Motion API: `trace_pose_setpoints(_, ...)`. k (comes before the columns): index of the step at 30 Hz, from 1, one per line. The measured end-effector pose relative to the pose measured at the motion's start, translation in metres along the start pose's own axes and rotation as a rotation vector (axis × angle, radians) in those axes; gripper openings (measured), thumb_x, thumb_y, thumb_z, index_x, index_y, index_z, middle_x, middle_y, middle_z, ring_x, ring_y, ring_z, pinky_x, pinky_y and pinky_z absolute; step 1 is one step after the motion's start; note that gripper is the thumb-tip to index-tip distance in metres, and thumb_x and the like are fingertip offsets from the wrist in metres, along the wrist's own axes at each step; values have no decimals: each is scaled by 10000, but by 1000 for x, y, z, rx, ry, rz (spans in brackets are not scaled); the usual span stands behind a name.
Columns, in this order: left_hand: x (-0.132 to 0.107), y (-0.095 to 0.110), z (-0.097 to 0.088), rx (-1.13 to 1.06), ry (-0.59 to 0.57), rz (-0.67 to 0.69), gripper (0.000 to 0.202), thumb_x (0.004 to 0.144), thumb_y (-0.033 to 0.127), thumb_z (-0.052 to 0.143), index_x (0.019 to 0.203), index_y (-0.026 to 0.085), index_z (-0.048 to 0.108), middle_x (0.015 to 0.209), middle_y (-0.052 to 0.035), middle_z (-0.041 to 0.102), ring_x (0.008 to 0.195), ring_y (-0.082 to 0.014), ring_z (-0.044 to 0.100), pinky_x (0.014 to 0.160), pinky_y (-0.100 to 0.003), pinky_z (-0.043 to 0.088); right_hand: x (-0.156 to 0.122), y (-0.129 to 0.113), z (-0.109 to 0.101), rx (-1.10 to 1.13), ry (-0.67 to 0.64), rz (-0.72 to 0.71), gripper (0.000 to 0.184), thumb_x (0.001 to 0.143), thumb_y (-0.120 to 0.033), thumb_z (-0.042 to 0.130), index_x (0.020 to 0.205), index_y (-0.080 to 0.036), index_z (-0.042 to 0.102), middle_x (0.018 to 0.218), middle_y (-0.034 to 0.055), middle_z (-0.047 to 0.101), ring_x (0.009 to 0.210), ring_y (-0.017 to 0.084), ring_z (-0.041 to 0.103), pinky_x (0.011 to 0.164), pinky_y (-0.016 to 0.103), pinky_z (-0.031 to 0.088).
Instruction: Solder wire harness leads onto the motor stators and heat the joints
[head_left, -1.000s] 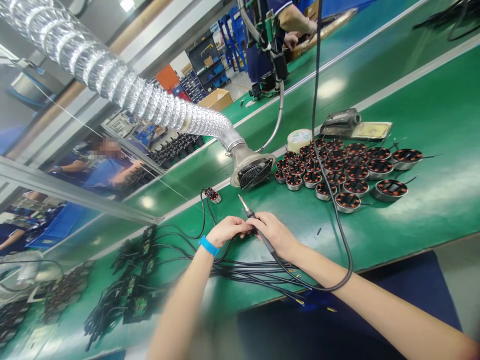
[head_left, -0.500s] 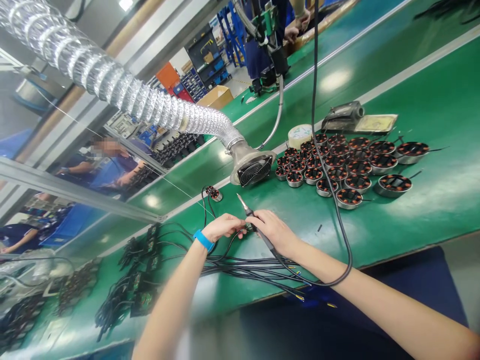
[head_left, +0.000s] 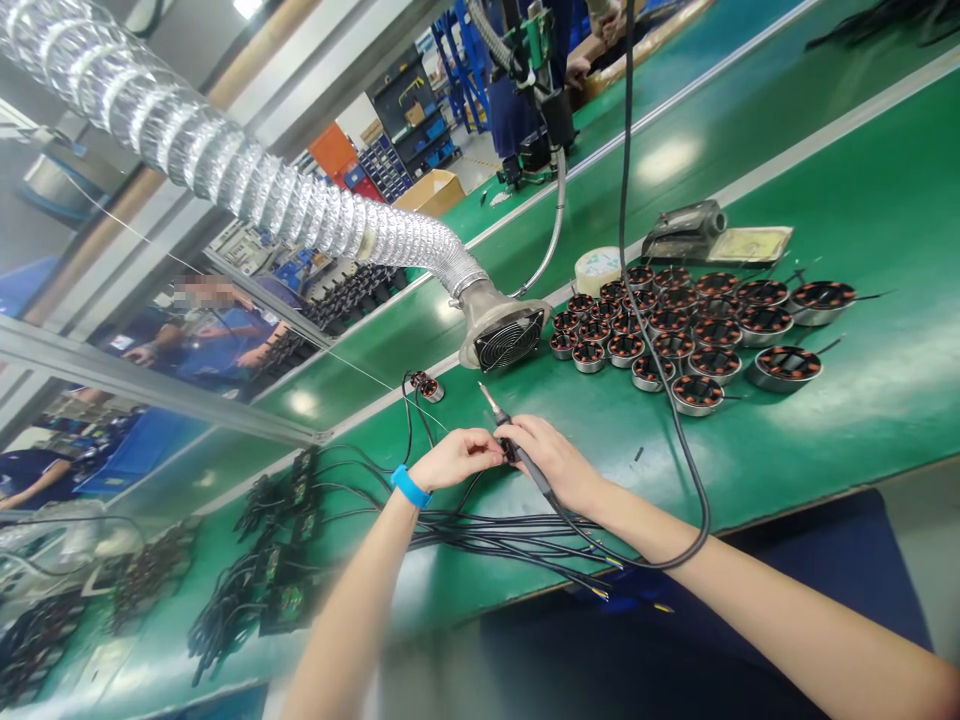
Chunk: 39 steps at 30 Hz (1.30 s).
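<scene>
My right hand (head_left: 553, 458) is closed round the handle of a soldering iron (head_left: 534, 472), its bare tip pointing up and away. Beside it, my left hand (head_left: 459, 458), with a blue band on the wrist, pinches its fingers together. A thin solder wire (head_left: 390, 386) comes down from the upper left to this hand. Between both hands sits a small dark part (head_left: 510, 450), mostly covered by fingers; a black cable trails below it. Several black cables (head_left: 495, 530) with bared coloured ends lie under my wrists.
Several round motor stators (head_left: 697, 395) with copper windings stand at the right, by a tape roll (head_left: 598, 270). A fume extractor hood (head_left: 506, 335) on a silver duct hangs ahead. One small stator (head_left: 427, 386) with cables lies left. Cabled circuit boards (head_left: 289, 600) lie further left. Co-workers are beyond.
My left hand has moved slightly right, closer to my right hand, and its fingers have drawn together. The iron's tip has shifted a little right.
</scene>
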<state>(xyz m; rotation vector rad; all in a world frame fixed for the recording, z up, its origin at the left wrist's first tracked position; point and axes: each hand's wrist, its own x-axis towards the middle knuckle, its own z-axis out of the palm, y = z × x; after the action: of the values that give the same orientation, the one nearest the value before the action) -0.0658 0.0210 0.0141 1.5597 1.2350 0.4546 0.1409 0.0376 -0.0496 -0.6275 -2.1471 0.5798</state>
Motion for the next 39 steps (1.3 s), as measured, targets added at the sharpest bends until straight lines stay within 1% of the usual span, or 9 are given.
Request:
trace_pose_setpoints(3,-3,-3,-2,-4,65,9,394,774,510,776,763,124,697,818,-26,608,726,-119,533,701,-258,423,0,1,-1,21,4,10,479,844,-8,543,1267,-233,546,1114,91,602,1042,251,583,894,416,521)
trace_pose_setpoints(7,-6,-8,-4,-92,107,-27,424,684,495,850,701,120,651,792,-17,598,703,-108,530,689,-254,425,1,1,0,21,-15,6,456,846,2,535,1245,-219,549,1100,93,597,1036,251,579,895,415,517)
trace_pose_setpoints(12,-2,-5,-3,-127,32,-84,466,673,516,852,797,120,641,717,9,590,647,-94,491,656,-247,389,1,2,1,20,-25,16,464,844,20,527,1243,-217,531,1126,94,586,1069,251,572,918,416,511)
trace_pose_setpoints(15,3,-2,-4,-96,35,-85,485,694,556,821,765,122,616,697,14,573,633,-92,463,643,-247,363,0,3,1,12,-31,16,472,854,15,536,1255,-233,519,1131,88,580,1083,253,565,927,422,507)
trace_pose_setpoints(17,6,-1,-6,-54,0,-88,493,707,579,800,731,129,602,686,20,557,635,-96,451,644,-250,357,0,3,1,8,-36,15,457,863,4,541,1250,-238,519,1119,84,580,1070,252,565,918,420,508)
trace_pose_setpoints(22,12,6,-14,53,-169,-39,480,825,615,677,775,138,656,765,-18,619,740,-139,530,759,-273,422,1,3,0,15,-39,17,436,874,-7,546,1242,-240,520,1107,82,581,1055,250,567,907,418,512)
trace_pose_setpoints(29,13,13,-20,132,-209,36,463,872,596,644,841,150,761,944,-89,692,901,-199,618,894,-316,470,1,3,1,16,-15,10,420,879,-48,573,1245,-251,533,1103,82,593,1049,255,581,899,416,518)
trace_pose_setpoints(34,13,6,-15,107,-55,49,411,765,544,779,724,136,746,770,-31,603,723,-138,547,709,-273,438,1,5,2,5,-10,8,441,875,-25,566,1260,-234,523,1142,98,590,1076,261,576,912,425,517)
trace_pose_setpoints(39,11,-9,-9,-57,23,-108,495,605,544,881,657,121,630,677,9,585,616,-91,474,619,-245,376,-1,6,4,1,-21,3,486,858,-26,575,1289,-246,533,1139,94,598,1059,255,582,894,421,524)
